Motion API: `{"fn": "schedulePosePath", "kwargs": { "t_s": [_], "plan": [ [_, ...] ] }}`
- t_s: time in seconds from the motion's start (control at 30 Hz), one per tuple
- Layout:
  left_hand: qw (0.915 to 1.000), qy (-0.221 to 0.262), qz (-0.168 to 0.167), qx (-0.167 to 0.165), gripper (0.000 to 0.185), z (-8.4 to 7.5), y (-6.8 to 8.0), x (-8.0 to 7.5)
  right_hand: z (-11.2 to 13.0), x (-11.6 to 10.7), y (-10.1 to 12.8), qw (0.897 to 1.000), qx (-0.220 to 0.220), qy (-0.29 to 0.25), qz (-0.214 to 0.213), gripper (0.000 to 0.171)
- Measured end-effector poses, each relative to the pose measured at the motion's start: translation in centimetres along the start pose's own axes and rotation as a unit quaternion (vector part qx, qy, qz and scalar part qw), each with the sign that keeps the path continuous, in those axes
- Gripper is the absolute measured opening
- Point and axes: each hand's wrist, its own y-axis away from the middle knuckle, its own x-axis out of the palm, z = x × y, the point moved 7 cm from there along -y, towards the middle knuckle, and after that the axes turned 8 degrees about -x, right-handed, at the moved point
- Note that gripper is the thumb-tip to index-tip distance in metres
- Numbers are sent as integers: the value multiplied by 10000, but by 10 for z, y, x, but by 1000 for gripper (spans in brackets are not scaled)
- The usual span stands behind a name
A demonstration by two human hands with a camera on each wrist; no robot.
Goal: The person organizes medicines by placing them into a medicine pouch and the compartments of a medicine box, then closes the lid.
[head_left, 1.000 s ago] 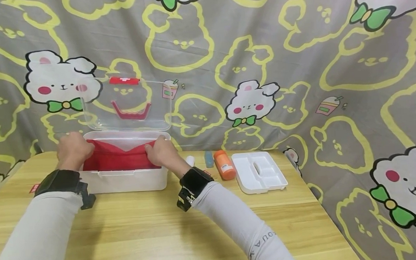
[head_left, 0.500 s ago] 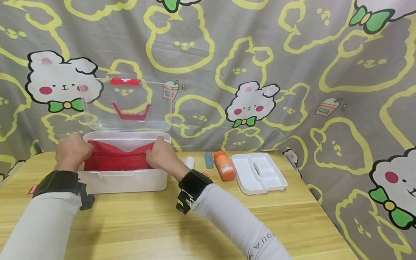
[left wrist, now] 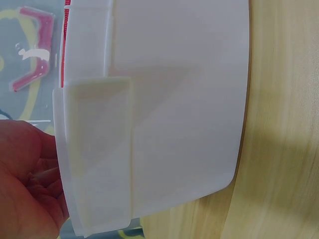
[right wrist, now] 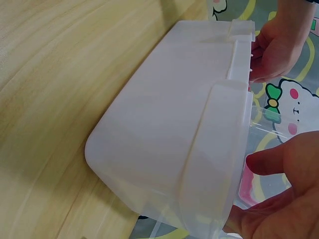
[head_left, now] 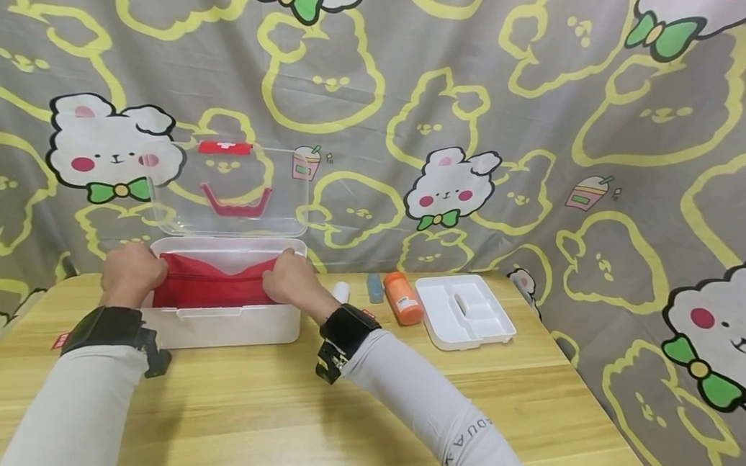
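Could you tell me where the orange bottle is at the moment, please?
In the head view the orange bottle lies on the wooden table, right of the white box, just left of the white tray.

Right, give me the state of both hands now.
Left hand: grips the red pouch inside the white box.
Right hand: grips the red pouch too.

Red pouch (head_left: 211,287) in white box (head_left: 224,328) — lid up.

A wooden table (head_left: 262,414) carried a white storage box (head_left: 223,323) far left; an orange bottle (head_left: 402,297) and white divided tray (head_left: 464,309) lay to its right.
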Motion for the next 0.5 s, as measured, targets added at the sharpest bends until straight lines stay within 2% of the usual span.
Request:
{"fn": "schedulePosePath", "kwargs": {
  "t_s": [0.3, 0.4, 0.5],
  "plan": [
    [10000, -56, 38, 55, 32, -2, 4, -3, 5, -2, -1, 9984, -282, 497, 34, 49],
    [9999, -94, 100, 41, 31, -1, 4, -2, 7, -1, 0, 9976, -381, 574, 67, 48],
    [9999, -80, 127, 19, 32, 0, 4, -1, 7, -1, 0, 9984, -359, 432, 74, 48]
  ]
}}
